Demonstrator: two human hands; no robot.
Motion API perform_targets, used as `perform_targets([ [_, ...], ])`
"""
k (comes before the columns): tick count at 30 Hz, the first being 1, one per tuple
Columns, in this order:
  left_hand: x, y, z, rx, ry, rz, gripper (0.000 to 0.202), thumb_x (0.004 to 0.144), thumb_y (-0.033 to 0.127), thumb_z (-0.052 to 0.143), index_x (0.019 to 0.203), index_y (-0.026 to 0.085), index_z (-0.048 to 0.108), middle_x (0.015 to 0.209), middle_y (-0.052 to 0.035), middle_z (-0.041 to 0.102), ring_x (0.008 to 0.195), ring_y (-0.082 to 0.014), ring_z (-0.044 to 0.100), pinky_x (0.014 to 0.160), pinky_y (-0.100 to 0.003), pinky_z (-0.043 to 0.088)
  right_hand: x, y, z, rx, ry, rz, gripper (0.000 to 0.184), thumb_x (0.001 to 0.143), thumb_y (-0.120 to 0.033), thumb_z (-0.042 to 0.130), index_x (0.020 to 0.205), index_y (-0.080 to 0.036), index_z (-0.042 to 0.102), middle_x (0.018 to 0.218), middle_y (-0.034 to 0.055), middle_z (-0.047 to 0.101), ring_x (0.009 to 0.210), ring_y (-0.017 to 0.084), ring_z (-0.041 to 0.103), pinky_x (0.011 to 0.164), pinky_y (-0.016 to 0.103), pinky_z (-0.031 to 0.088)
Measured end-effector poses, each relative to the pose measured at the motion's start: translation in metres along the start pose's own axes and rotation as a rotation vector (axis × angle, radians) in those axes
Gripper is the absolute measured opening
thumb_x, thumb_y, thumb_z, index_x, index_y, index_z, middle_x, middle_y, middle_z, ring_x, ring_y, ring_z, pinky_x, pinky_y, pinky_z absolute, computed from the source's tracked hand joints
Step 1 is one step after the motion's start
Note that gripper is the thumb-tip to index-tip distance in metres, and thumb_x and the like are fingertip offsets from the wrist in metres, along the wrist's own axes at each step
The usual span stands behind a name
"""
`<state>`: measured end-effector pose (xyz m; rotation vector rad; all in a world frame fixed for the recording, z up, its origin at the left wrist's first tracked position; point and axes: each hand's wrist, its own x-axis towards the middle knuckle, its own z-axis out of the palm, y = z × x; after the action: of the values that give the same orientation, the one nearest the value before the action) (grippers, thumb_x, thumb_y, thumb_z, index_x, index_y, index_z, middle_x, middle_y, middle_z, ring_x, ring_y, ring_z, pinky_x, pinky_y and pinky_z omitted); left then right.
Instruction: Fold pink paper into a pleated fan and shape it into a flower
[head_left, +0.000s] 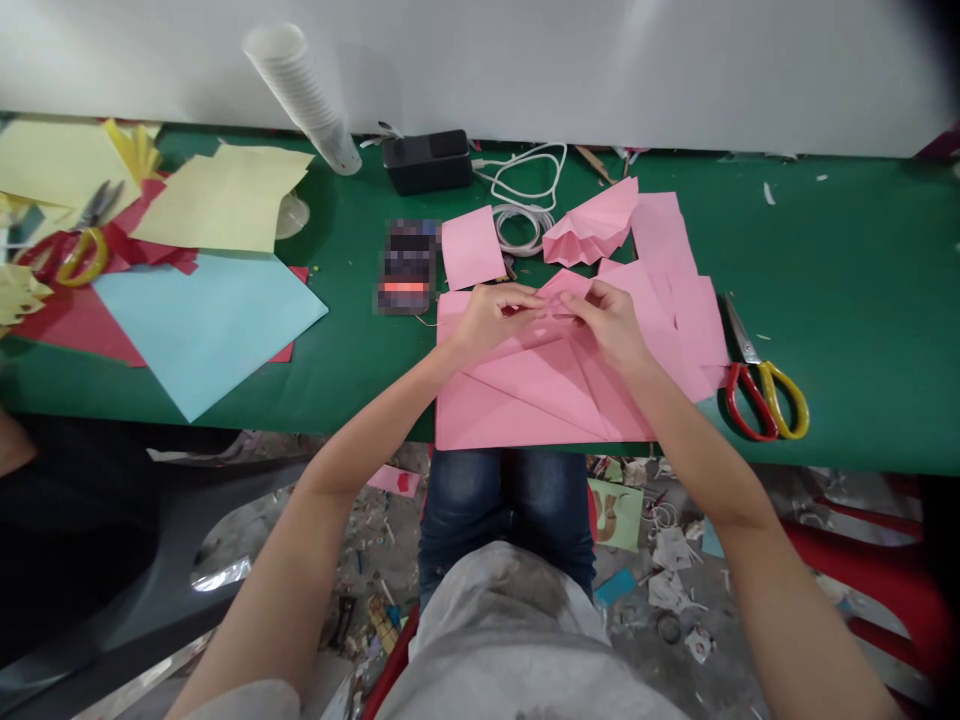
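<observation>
My left hand (pixel 501 315) and my right hand (pixel 606 318) pinch a small piece of pink paper (pixel 564 284) between thumbs and fingers. Both hands are closed on it, close together above a stack of pink paper sheets (pixel 495 415). Folds or loose layers cross the stack's surface. Behind the hands lies a pleated pink paper fan (pixel 592 225), and left of that a pink paper square (pixel 472 247). More pink sheets (pixel 667 240) spread to the right. The fingertips partly hide the held paper's lower edge.
Red-and-yellow-handled scissors (pixel 763 385) lie at right. A phone (pixel 407 268), white cable (pixel 521 228), black box (pixel 427 162) and leaning stack of paper cups (pixel 304 100) stand behind. A blue sheet (pixel 206 320), yellow paper (pixel 229 195) and other scissors (pixel 86 245) lie left. A person's arm shows at far left.
</observation>
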<state>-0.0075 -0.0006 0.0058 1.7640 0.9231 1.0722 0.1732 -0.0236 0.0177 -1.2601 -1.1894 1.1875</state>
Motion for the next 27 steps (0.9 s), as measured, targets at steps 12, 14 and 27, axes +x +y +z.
perform_targets([
  [12, 0.007, -0.001, -0.008, -0.370, -0.171, -0.228, 0.031, 0.064, 0.037, 0.079, 0.081, 0.015, 0.065, 0.078, -0.0024, 0.069, 0.069, -0.0106, 0.067, 0.063, -0.021, 0.054, 0.002, 0.003, -0.002, 0.023, -0.008, -0.005, 0.022, 0.067, -0.036, 0.073, 0.063, -0.021, 0.058, 0.061, -0.0041, 0.050, 0.056, 0.009, 0.046, 0.052, 0.024, 0.040],
  [14, 0.007, 0.000, -0.010, -0.393, -0.187, -0.223, 0.034, 0.063, 0.038, 0.079, 0.083, 0.015, 0.064, 0.077, -0.0019, 0.069, 0.071, -0.0122, 0.068, 0.065, -0.022, 0.055, 0.002, 0.003, -0.002, 0.040, -0.016, 0.002, 0.020, 0.066, -0.034, 0.073, 0.064, -0.020, 0.059, 0.062, -0.0039, 0.051, 0.056, 0.009, 0.046, 0.052, 0.024, 0.039],
  [27, 0.009, -0.001, -0.016, -0.526, -0.252, -0.390, 0.030, 0.078, 0.036, 0.064, 0.101, 0.017, 0.060, 0.092, -0.0092, 0.072, 0.083, -0.0215, 0.072, 0.062, -0.028, 0.058, 0.011, 0.008, -0.014, 0.028, 0.080, -0.056, 0.029, 0.067, -0.044, 0.073, 0.067, -0.022, 0.054, 0.066, -0.0035, 0.052, 0.060, 0.010, 0.051, 0.054, 0.025, 0.045],
])
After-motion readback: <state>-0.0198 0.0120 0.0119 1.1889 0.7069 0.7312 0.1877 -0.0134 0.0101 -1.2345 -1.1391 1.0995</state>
